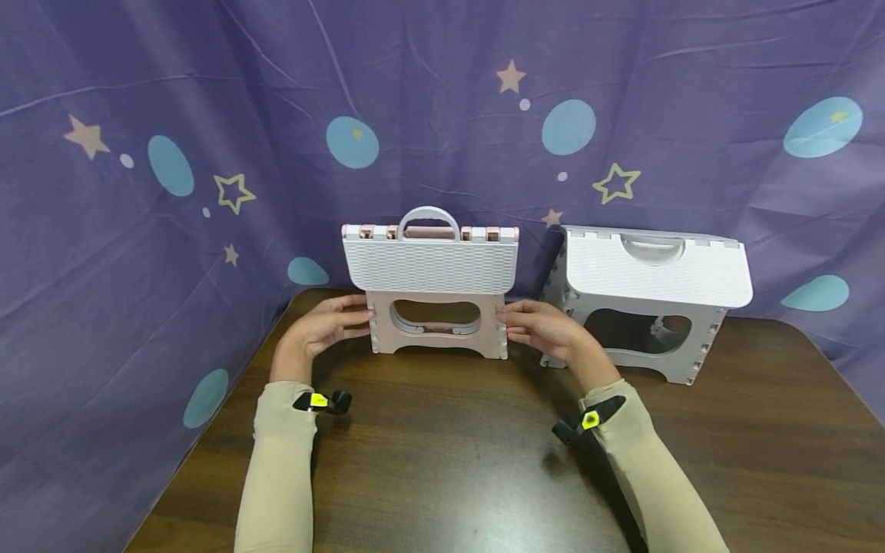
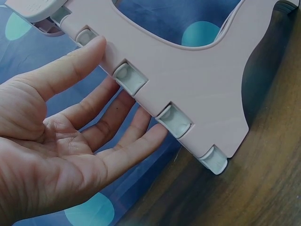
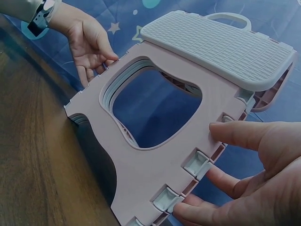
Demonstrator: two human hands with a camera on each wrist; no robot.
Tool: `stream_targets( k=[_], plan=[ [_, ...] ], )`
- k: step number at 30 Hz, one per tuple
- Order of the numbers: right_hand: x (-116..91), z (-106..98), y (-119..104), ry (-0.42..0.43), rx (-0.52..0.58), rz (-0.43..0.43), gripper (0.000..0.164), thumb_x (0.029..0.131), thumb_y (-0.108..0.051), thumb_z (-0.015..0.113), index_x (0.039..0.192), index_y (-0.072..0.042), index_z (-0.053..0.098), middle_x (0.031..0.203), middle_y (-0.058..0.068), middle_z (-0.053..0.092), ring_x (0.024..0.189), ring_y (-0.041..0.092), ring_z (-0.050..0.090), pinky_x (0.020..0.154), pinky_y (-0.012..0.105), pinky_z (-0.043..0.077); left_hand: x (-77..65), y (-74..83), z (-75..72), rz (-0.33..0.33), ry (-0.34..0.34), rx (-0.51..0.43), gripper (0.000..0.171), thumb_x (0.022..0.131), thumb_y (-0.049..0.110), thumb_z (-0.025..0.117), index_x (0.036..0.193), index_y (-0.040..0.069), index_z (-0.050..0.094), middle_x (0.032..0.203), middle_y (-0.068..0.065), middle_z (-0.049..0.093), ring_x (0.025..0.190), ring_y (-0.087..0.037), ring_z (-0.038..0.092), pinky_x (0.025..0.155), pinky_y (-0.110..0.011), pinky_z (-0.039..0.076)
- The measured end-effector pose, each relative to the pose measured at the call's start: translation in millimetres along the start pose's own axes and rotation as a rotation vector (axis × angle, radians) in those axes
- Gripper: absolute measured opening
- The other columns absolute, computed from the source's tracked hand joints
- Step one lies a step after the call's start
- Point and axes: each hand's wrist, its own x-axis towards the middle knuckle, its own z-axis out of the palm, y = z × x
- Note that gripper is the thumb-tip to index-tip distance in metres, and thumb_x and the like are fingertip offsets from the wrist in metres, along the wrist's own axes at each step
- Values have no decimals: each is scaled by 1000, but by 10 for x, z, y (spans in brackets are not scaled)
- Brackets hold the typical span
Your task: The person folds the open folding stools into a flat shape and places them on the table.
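Observation:
A pink and white folding stool (image 1: 432, 269) stands near the back of the table, its legs drawn flat together. The two halves of its top slope down from a raised carry handle (image 1: 430, 213). My left hand (image 1: 333, 321) holds its left side edge, thumb on the pink front panel (image 2: 197, 75) and fingers at the hinged edge behind. At the opposite side edge, my right hand (image 1: 542, 326) grips in the same way, its thumb (image 3: 235, 134) against the panel and fingers by the white hinges (image 3: 196, 165).
To the right stands a white folding stool (image 1: 657, 269), unfolded, close beside my right hand. Both stools are on a dark brown wooden table (image 1: 442, 445). A purple curtain (image 1: 456, 153) with stars and ovals hangs right behind them and along the left.

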Motion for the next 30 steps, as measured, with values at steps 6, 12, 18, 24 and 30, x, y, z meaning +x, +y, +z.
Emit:
stream_targets(
  k=[6, 12, 18, 24, 30],
  plan=[
    [29, -2, 40, 9, -15, -10, 22, 104, -9, 55, 123, -1, 49, 105, -4, 60, 99, 11, 60, 101, 27, 52, 8, -10, 6, -5, 8, -12, 56, 101, 3, 60, 148, -15, 37, 108, 10, 71, 103, -8, 69, 112, -53, 46],
    [49, 5, 58, 19, -23, -10, 23, 104, -10, 54, 124, 0, 49, 105, -3, 59, 98, 11, 60, 99, 27, 52, 15, -27, 9, -6, 8, 6, 56, 103, 8, 59, 149, -14, 36, 108, 12, 70, 105, -9, 68, 114, -57, 42],
    [62, 13, 66, 12, -25, -18, 27, 105, -12, 53, 127, 2, 49, 106, -3, 57, 100, 12, 58, 100, 27, 51, 13, -32, 9, -23, 17, 12, 58, 103, 13, 60, 150, -11, 37, 109, 13, 69, 109, -11, 67, 116, -58, 40],
    [83, 13, 84, 22, -15, -24, 22, 106, -12, 53, 124, 0, 52, 104, -5, 58, 99, 11, 57, 98, 25, 51, 22, -42, 9, -24, 26, 13, 58, 104, 16, 59, 151, -11, 37, 108, 14, 69, 109, -11, 66, 117, -58, 38],
    [84, 29, 97, 33, -1, -43, 16, 104, -14, 56, 116, -4, 54, 102, -5, 57, 96, 10, 58, 95, 24, 52, 51, -63, 13, -7, 31, 16, 58, 105, 16, 58, 149, -13, 37, 106, 14, 70, 106, -9, 67, 117, -59, 38]
  ],
)
